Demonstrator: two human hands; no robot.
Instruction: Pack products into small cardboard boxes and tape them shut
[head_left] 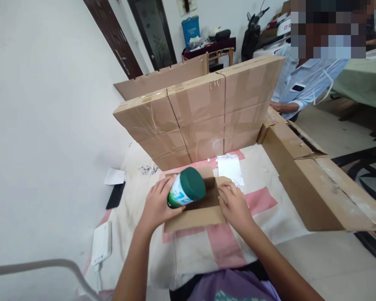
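My left hand (159, 202) is wrapped round a canister (180, 193) with a dark green lid and a green, white and blue label. The canister is tilted, its lid pointing up and to the right, above the left part of an open cardboard box (196, 219). My right hand (235, 202) grips the box's right edge, fingers bent over the raised flap. The box's dark inside shows right of the canister; its left part is hidden behind the canister and my left hand.
Stacked taped cartons (200, 100) form a wall behind the box. Long cardboard boxes (301, 179) line the right side, a person (303, 83) beyond them. White paper (230, 169), a dark phone (115, 195) and a white power bank (102, 242) lie on the cloth (188, 255).
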